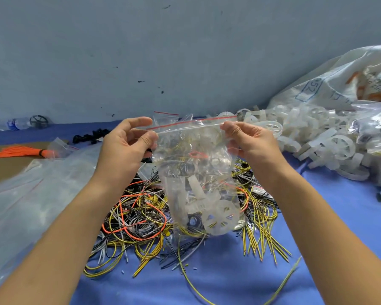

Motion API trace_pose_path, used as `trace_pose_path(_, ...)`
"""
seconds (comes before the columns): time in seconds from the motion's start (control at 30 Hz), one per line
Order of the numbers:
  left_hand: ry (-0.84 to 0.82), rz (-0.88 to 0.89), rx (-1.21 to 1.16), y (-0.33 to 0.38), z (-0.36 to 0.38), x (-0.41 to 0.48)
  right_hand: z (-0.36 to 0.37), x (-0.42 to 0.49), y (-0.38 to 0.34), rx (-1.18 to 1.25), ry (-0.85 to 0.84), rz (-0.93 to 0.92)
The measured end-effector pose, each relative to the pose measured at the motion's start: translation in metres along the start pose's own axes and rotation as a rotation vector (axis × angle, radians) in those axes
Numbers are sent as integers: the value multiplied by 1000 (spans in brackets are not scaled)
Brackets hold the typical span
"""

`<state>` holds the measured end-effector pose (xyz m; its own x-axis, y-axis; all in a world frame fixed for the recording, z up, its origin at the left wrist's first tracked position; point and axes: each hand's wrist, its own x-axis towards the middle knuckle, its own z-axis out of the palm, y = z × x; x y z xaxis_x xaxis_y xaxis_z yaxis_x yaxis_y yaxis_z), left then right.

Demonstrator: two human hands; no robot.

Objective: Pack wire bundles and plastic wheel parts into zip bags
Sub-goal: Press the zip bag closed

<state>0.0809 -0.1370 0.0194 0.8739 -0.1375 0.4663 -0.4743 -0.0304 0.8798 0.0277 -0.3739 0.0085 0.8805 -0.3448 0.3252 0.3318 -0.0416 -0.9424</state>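
Above the tangled wire pile (141,216) on the bench (317,227), the left hand (124,146) and right hand (250,142) each pinch an end of the zip bag (198,179) mouth, probably to seal it; wires and a plastic wheel (220,216) sag inside; loose wheels (312,137) lie far right.

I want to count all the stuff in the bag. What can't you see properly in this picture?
Head view:
- How many wires are in the zip bag: crinkled, shiny plastic blurs them.
- Whether the bag's seal is pressed closed: too fine to tell.
- Left hand and right hand fingers behind the bag: hidden by it.
- The big sack of parts: cut off by the right edge.
- The wire pile: partly hidden behind the bag.
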Motion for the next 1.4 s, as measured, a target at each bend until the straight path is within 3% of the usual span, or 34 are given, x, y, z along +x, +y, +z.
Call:
trace_pose_path(0.37, -56, 26, -4, 10, -2, -6, 6, 1, -13, 274, -45, 68)
trace_pose_path(0.5, -110, 120, 89, 20, 1, -12, 10, -3, -39, -402, 101, -417)
trace_pose_path(0.57, -156, 179, 127, 26, 4, -15, 16, -9, -52, -682, 23, -591)
trace_pose_path(0.67, -212, 255, 170, 32, 7, -21, 29, -21, -61, -930, -227, -605)
trace_pose_path(0.77, -232, 328, 232, 35, 8, -25, 34, -23, -59, -1079, -316, -603)
trace_pose_path(0.93, -236, 318, 230, 38, 3, -26, 30, -20, -57, -965, -306, -602)
trace_pose_path(1.13, -235, 266, 282, 38, 9, -27, 39, -24, -56, -986, -277, -670)
trace_pose_path(1.4, -202, 228, 360, 38, 1, -25, 28, -18, -57, -976, -269, -628)
